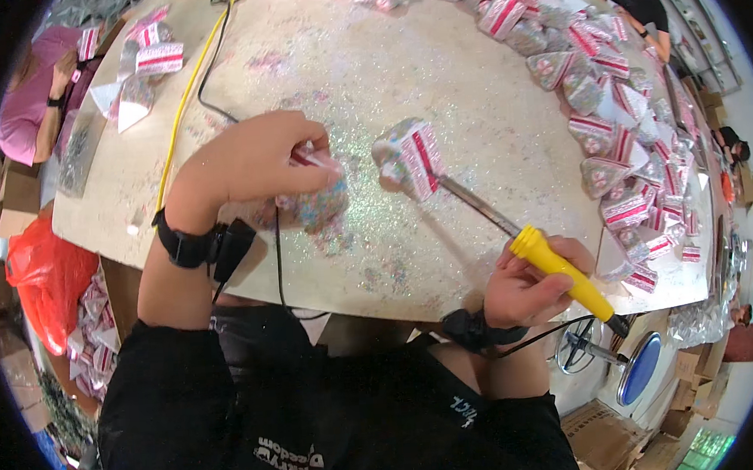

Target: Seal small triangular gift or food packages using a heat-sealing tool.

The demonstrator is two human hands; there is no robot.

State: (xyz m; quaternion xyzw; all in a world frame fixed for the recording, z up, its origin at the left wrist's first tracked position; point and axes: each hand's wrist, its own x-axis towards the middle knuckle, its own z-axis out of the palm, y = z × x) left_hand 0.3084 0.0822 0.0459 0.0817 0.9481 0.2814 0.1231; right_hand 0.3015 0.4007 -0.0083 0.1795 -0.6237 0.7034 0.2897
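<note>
My right hand (530, 286) is wrapped round the yellow handle of a soldering iron (555, 263), whose black cord leaves the back end. The metal tip reaches left to the red-and-white label of a small clear packet (404, 157) of glittery, pale multicoloured bits, and appears to touch it. My left hand (255, 156) is closed on a similar packet (319, 206) just left of that one, fingers bent over its label end. Part of this packet is hidden under the hand. Both wrists wear black bands.
Loose glitter is scattered over the pale table (297, 67). Labelled packets (596, 92) lie heaped along the right and far edges, with a smaller group (138, 73) at far left. A yellow cable (181, 118) and black cords cross the left side. A co-worker in pink (28, 110) sits there.
</note>
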